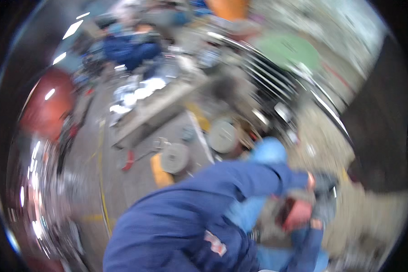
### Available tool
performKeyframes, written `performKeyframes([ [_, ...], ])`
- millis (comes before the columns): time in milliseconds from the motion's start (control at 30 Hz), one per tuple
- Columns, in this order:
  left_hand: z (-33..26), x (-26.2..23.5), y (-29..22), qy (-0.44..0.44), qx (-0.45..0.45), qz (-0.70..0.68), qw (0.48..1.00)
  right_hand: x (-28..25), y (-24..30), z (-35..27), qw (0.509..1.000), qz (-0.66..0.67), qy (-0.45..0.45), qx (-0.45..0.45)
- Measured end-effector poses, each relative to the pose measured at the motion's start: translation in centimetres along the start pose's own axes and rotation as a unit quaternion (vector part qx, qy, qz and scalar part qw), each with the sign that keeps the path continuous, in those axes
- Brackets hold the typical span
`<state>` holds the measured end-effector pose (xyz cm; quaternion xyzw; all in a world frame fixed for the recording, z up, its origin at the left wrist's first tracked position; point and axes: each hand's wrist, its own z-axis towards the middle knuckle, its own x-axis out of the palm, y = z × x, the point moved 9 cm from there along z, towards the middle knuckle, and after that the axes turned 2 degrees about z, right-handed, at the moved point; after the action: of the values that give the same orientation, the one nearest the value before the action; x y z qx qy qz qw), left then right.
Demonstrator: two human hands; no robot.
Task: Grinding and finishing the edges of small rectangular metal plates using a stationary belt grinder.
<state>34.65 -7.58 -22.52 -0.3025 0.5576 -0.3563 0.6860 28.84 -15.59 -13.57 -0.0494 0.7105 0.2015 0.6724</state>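
Motion blur smears much of the picture. Both my arms, in dark blue sleeves, reach toward the right. My left hand (324, 181), in a dark grey glove, is close above my right hand (324, 208), also gloved in grey. A small bright glint shows at the fingertips; whether it belongs to something held I cannot make out. The fingers are too smeared to read. Beside my right wrist, between my legs, is a red block-like thing (298, 214), its kind unclear. My knee (269, 151) in light blue trousers shows above my left arm.
Two round grey discs (174, 157) (223, 136) lie past my left arm. Beyond them runs a long grey beam (163, 104), with a barred metal frame (272, 75) and a green round surface (285, 50). A person in dark blue (131, 47) is far left. A large red rounded thing (50, 104) stands left.
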Motion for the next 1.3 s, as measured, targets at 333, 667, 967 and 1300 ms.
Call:
performKeyframes([
  [333,-1.4,1.2,-2.4,0.09,-0.103,-0.362,0.922,-0.3,-5.3,0.6,0.994,0.105,-0.014,0.036],
  [667,-0.6,1.7,-2.9,0.091,-0.16,-0.386,0.904,-0.6,-6.2,1.7,0.993,0.111,-0.017,0.038],
  [967,0.2,1.0,-3.1,0.053,-0.034,-0.205,0.977,-0.4,-6.4,2.8,0.99,0.139,-0.03,0.025],
  [1300,2.7,1.4,-2.9,0.023,0.028,0.05,0.998,1.6,-7.7,6.4,0.99,0.105,0.058,0.075],
])
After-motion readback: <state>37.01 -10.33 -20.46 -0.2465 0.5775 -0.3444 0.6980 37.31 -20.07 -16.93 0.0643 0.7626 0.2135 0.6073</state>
